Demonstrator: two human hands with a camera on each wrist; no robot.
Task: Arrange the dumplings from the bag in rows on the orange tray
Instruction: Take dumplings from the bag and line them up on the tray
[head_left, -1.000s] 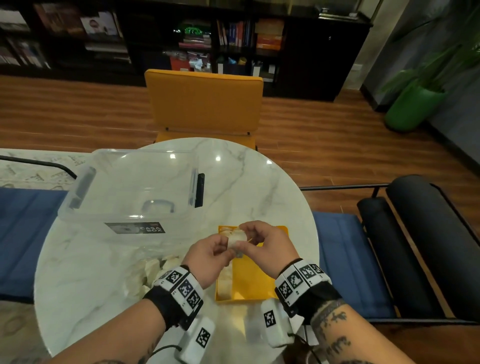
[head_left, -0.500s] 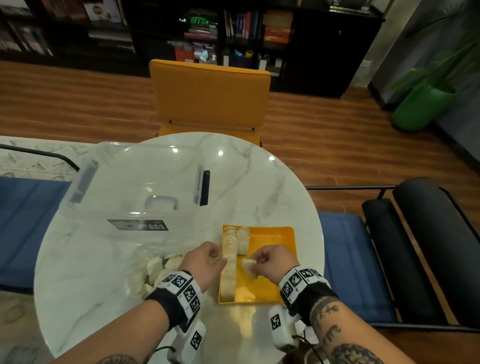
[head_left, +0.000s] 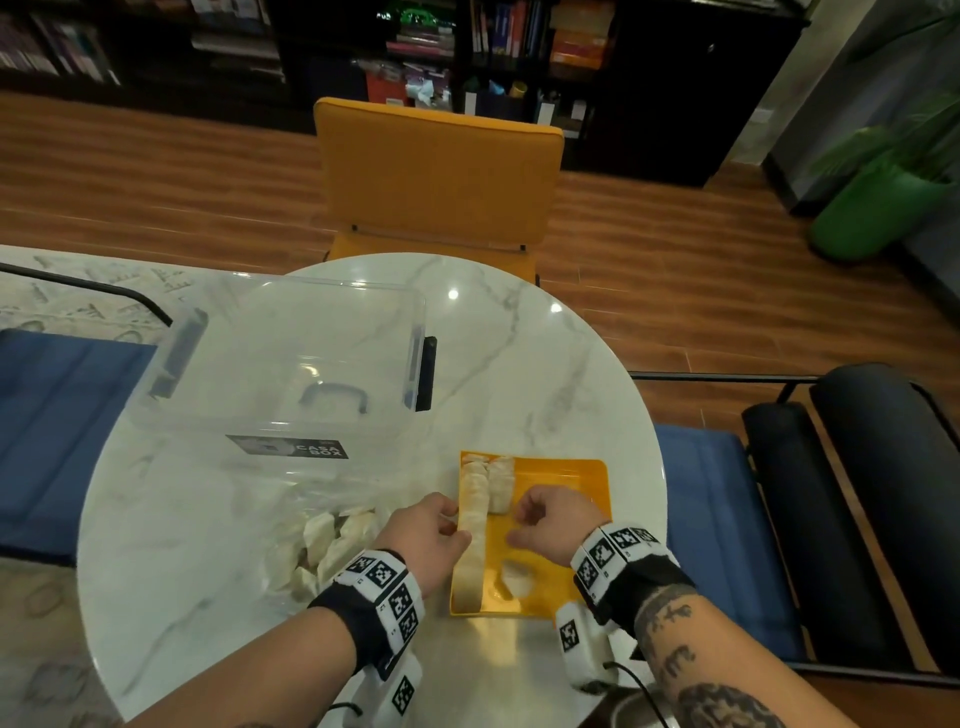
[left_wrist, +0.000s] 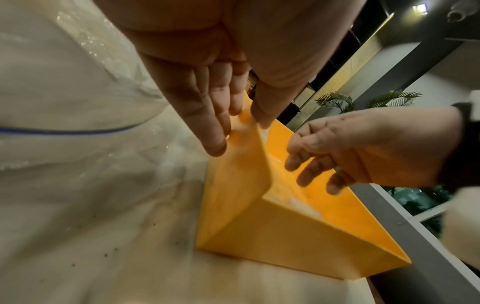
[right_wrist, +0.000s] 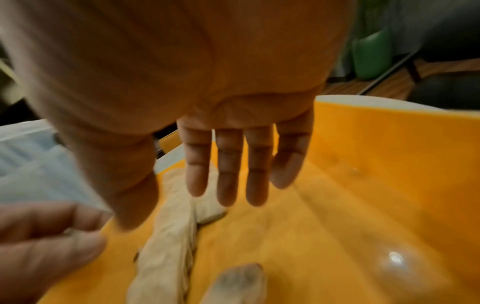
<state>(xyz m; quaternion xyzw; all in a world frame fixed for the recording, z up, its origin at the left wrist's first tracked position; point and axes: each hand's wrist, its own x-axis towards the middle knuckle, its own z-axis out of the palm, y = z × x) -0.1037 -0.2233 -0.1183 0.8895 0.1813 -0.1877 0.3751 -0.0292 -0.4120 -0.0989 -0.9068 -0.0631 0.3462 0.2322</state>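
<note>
Clear plastic forms the storage box (head_left: 291, 364) at the left of the round marble tabletop (head_left: 519, 364); "CASA BOX" is printed on its label (head_left: 287, 446). Just nearer, a crumpled transparent bag (head_left: 311, 540) of pale dumplings is seen. The left hand (head_left: 431, 535) is laid against the left rim of the rectangular orange tray (head_left: 592, 473), fingers straight. Two rows of dumplings (head_left: 474, 525) are lined inside, one long, one short; their count cannot be told. The right hand (head_left: 553, 525) is held over the tray, fingers loosely extended and empty.
</note>
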